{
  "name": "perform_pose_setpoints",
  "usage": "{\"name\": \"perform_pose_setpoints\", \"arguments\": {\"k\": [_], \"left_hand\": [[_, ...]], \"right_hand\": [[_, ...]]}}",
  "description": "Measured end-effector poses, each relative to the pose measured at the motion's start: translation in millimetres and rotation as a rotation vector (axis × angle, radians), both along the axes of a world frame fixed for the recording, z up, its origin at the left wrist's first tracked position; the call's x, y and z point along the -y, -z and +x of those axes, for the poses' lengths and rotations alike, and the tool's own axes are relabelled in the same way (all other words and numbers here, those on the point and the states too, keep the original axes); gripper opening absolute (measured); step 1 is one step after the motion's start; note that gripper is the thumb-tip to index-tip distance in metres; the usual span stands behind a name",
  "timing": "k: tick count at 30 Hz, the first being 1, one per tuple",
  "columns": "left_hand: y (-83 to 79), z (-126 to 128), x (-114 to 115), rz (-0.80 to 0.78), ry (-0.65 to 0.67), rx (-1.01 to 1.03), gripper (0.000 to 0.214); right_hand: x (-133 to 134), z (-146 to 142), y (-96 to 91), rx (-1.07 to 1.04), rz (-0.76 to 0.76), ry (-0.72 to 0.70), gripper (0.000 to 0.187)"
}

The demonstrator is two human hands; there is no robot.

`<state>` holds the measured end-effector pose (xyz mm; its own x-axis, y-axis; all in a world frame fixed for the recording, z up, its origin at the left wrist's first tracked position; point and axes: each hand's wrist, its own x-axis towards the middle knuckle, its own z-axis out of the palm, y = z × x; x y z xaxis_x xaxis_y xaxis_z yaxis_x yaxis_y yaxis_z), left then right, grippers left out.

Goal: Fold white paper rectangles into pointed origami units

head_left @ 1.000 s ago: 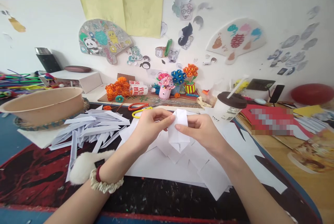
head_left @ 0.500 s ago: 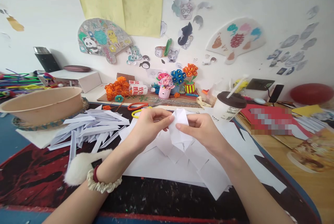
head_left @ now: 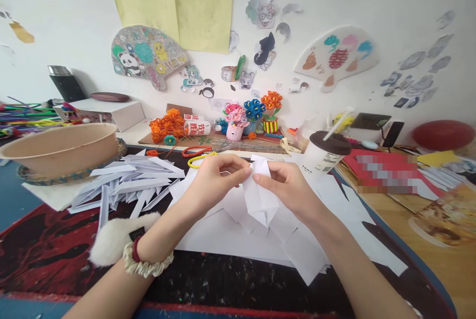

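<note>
A small folded piece of white paper (head_left: pixel 260 197) is held up above the table between both hands. My left hand (head_left: pixel 213 180) pinches its upper left edge with thumb and fingers closed. My right hand (head_left: pixel 288 185) pinches the upper right edge, forefinger and thumb pressed on the fold. The paper's lower end comes to a point and hangs down. Under the hands lie loose white paper sheets (head_left: pixel 238 234) on a dark red and black mat (head_left: pixel 55 249). My left wrist wears a cream scrunchie (head_left: pixel 147 264) with a white fluffy ball.
A heap of folded white paper pieces (head_left: pixel 126 182) lies left of the hands, beside a tan bowl (head_left: pixel 63 148). Scissors with yellow and orange handles (head_left: pixel 197 156) lie behind. A lidded cup with a straw (head_left: pixel 325 153) stands at right, near red paper (head_left: pixel 386 172). Paper flowers (head_left: pixel 253 115) line the wall.
The folded paper has tilted and dropped slightly, its lower point now swung a little to the right. Both hands keep their pinch and have barely shifted.
</note>
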<state>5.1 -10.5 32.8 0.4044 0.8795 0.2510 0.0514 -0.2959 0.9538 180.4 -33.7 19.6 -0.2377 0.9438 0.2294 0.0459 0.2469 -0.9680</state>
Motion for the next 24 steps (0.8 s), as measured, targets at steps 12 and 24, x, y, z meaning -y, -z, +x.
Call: {"name": "perform_pose_setpoints", "arguments": {"k": [12, 24], "left_hand": [[-4.8, -2.7, 1.3, -0.080, 0.030, 0.049, 0.016], [-7.9, -1.3, 3.5, 0.006, -0.034, 0.034, 0.028]], "right_hand": [[3.5, -1.1, -3.0, -0.050, -0.026, -0.105, 0.019], [4.3, 0.1, -3.4, -0.097, -0.044, -0.112, 0.013]]}}
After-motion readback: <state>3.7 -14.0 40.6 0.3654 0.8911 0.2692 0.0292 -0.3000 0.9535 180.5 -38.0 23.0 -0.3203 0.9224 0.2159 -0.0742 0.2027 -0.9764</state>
